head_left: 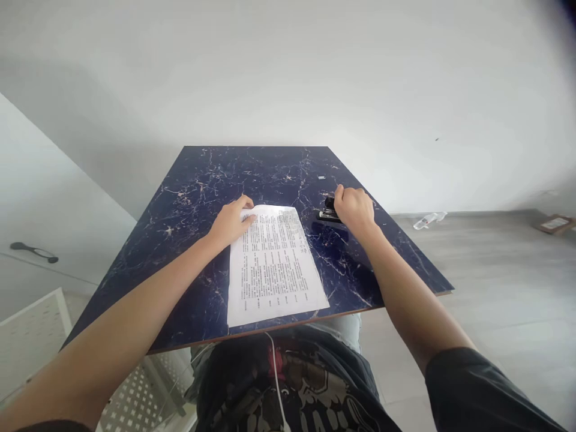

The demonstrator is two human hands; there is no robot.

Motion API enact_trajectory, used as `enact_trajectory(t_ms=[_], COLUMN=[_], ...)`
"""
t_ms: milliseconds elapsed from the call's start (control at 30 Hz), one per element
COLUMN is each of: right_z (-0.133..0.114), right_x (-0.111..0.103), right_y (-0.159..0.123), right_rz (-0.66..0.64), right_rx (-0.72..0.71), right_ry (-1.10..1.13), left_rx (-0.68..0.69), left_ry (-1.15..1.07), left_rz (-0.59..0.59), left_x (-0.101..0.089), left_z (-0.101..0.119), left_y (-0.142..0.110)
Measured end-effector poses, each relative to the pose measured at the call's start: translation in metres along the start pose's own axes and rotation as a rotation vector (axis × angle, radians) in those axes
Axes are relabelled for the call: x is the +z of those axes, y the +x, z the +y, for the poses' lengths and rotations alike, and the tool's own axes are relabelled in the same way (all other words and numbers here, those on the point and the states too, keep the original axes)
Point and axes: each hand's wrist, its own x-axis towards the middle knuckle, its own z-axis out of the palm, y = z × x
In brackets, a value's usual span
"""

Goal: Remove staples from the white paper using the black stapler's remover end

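Observation:
A printed sheet of paper (pixel 274 264) lies on a dark blue marbled tabletop (pixel 202 192). My left hand (pixel 231 221) rests on the sheet's top left corner, fingers curled down and pinching that corner. My right hand (pixel 355 207) is closed over a black stapler (pixel 327 213) that sits on the table just right of the paper's top edge. Most of the stapler is hidden under the hand.
A small pale scrap (pixel 321 177) lies near the table's far right. On the grey floor at right are a plastic bottle (pixel 427 220) and a flat box (pixel 557 224). A white perforated panel (pixel 31 336) stands at lower left by a white cabinet handle (pixel 33 252).

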Motion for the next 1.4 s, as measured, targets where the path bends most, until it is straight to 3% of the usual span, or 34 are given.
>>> enact_trajectory(t_ms=[67, 167, 300, 433, 633, 700, 900, 1067, 1200, 1300, 1400], right_z=[-0.015, -0.056, -0.116, -0.138, -0.107, -0.096, -0.053, 0.022, 0.072, 0.081, 0.072], right_x=[-0.004, -0.007, 0.002, 0.008, -0.009, -0.009, -0.002, -0.002, -0.008, -0.015, -0.019], right_y=[-0.008, -0.034, -0.071, -0.077, -0.046, -0.040, -0.014, 0.021, 0.023, 0.021, 0.035], right_rz=[0.008, -0.100, -0.209, -0.315, -0.770, -0.812, -0.776, -0.667, -0.663, -0.673, -0.488], right_rx=[-0.038, -0.200, -0.400, -0.502, -0.956, -1.003, -0.898, -0.731, -0.601, -0.584, -0.404], right_ry=[0.050, 0.158, 0.248, 0.273, 0.545, 0.548, 0.480, 0.406, 0.394, 0.381, 0.429], left_rx=[0.026, 0.019, -0.024, -0.107, -0.173, -0.184, -0.228, -0.273, -0.263, -0.267, -0.257], left_ry=[0.071, 0.105, 0.111, 0.120, 0.127, 0.126, 0.109, 0.118, 0.133, 0.147, 0.145], left_rz=[-0.043, -0.057, 0.163, 0.293, 0.320, 0.315, 0.305, 0.278, 0.274, 0.284, 0.305], left_x=[0.002, 0.003, -0.007, -0.019, -0.017, -0.015, -0.015, -0.012, -0.009, -0.009, -0.011], left_z=[-0.003, -0.009, -0.016, -0.025, -0.034, -0.035, -0.040, -0.044, -0.046, -0.045, -0.044], left_y=[0.000, 0.002, 0.005, 0.005, 0.005, 0.005, 0.005, 0.005, 0.005, 0.004, 0.004])
